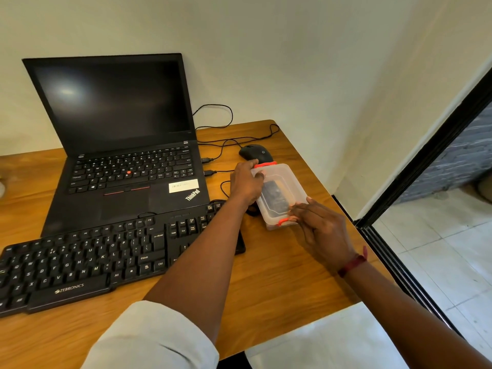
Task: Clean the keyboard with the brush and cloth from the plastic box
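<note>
Wooden table [266,275], open laptop [125,169] set at back; keyboard [80,262] laid in front; mouse [256,153], plastic box [282,182] placed right

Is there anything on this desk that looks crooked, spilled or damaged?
Nothing is spilled or damaged. Only the keyboard lies askew to the desk edge, and its far edge seems to overlap the front of the laptop.

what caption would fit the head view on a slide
Left hand and right hand grip the lidded clear plastic box with orange latches beside the black plastic keyboard on a wooden desk.
</note>
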